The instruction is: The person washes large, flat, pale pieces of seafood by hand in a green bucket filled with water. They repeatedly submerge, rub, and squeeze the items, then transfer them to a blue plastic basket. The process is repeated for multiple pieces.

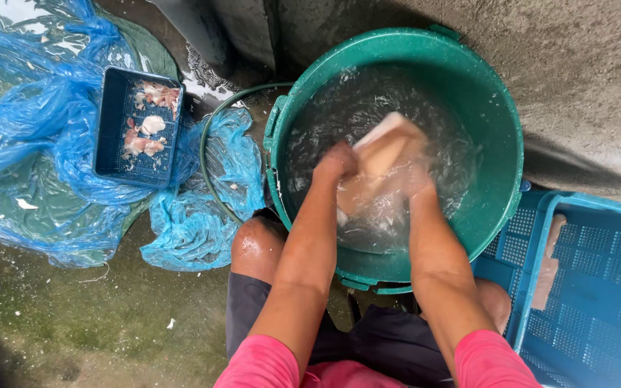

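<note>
Gripping one pale, blurred piece (386, 154), seemingly meat, two hands (375, 172) clamp inside one green bucket (501, 136).

Our left hand (336, 164) and right hand (417, 179) sit down in the water, ringed on all sides by the wall of the round green plastic bucket (501, 129), so the only free way out is straight up. Just right of our right hand, past that rim, stand the stacked blue perforated plastic crates (591, 287). Well left of our left hand, crumpled blue plastic sheeting (37, 129) and a small dark blue slotted tray (113, 122) cover the wet ground.
</note>
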